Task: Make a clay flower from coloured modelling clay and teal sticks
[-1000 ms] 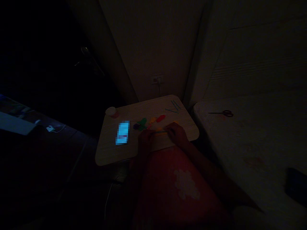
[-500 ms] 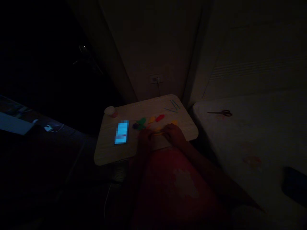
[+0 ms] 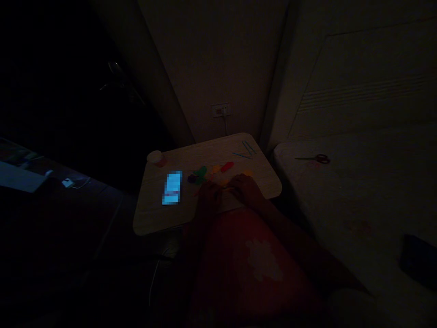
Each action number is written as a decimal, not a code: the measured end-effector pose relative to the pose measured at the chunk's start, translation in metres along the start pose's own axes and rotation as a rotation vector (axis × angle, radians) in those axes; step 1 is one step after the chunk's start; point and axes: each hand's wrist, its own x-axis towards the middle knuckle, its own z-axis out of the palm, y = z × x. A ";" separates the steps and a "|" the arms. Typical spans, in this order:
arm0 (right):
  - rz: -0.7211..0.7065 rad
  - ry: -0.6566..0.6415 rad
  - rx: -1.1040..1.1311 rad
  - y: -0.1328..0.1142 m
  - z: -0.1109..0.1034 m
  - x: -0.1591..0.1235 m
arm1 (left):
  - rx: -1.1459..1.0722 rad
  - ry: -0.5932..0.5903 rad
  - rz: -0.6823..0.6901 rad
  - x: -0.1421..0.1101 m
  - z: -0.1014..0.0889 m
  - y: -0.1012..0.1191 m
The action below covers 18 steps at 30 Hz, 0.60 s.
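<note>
The room is very dark. My left hand (image 3: 209,195) and my right hand (image 3: 246,190) rest close together on a small wooden table (image 3: 160,218), pinching a thin yellow-orange strip (image 3: 226,187) between them. Just beyond my fingers lie small coloured pieces: a green one (image 3: 201,172), a red one (image 3: 227,166), an orange one (image 3: 216,169) and a dark purple one (image 3: 191,179). A lit phone (image 3: 172,187) glows blue to the left of my left hand.
A small white cup (image 3: 155,157) stands at the table's far left corner and thin teal sticks (image 3: 246,150) lie at its far right. Scissors (image 3: 316,158) lie on the bed to the right. A wall socket (image 3: 221,110) with a cable is behind the table.
My hands have drawn slightly closer together on the strip, which shows less between them. The view has shifted a little; the other pieces have not moved.
</note>
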 end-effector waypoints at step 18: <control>0.017 -0.034 0.010 -0.002 0.001 0.005 | -0.036 -0.027 0.020 0.004 0.002 0.005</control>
